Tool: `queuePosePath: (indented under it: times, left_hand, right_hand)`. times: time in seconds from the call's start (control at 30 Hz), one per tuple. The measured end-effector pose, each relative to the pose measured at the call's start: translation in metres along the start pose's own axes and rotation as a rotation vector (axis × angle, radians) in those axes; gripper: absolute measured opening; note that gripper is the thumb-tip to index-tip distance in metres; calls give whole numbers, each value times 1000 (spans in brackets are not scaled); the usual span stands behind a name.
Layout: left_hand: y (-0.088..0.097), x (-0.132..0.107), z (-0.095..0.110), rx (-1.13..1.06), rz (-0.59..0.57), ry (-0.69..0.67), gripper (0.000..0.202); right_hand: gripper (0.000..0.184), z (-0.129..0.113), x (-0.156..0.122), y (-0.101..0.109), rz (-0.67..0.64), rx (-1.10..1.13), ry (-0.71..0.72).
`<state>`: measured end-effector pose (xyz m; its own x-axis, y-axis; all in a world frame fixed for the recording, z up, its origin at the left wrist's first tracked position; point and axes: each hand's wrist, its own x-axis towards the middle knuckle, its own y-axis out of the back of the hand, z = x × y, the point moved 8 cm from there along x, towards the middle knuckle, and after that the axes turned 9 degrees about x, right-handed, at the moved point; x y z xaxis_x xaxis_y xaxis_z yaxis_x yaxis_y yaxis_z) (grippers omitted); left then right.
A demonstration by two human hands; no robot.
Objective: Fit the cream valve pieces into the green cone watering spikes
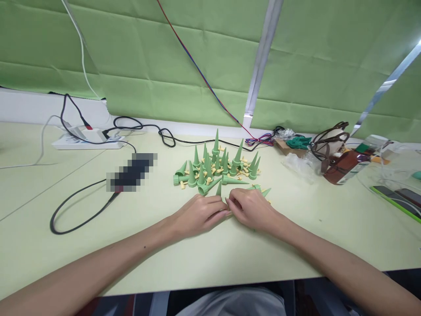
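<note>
My left hand (pixel 203 213) and my right hand (pixel 251 208) meet over the table, fingertips almost touching. Both are closed in a pinch, and what they grip is mostly hidden by the fingers. A green pointed spike (pixel 219 188) rises just behind my left fingers; whether it is held I cannot tell. Beyond the hands lies a pile of green cone-shaped plastic spikes (pixel 191 174), some upright and others on their sides. Small yellow valve-like pieces (pixel 183 185) are scattered among them. A few more green pieces (pixel 265 192) lie partly hidden behind my right hand.
At left, a pixelated dark device (pixel 131 172) has a black cable looping from it, near a white power strip (pixel 88 140). To the right are a brown bottle (pixel 350 164), clear plastic wrap (pixel 301 166), glasses (pixel 329 142) and a green-edged phone (pixel 394 202). A green curtain (pixel 197 52) hangs behind.
</note>
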<state>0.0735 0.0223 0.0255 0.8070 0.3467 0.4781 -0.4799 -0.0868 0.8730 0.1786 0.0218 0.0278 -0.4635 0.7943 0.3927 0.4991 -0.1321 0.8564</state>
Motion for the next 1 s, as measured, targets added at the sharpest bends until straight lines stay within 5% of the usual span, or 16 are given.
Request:
queuePosePath:
  times: [0.5, 1.0]
  left_hand:
    - [-10, -3, 9, 80, -174, -108, 26]
    - [-20, -2, 3, 124, -276, 1, 23]
  right_hand:
    - [26, 3, 2, 2, 26, 5, -32]
    - [28, 3, 1, 3, 48, 3, -25]
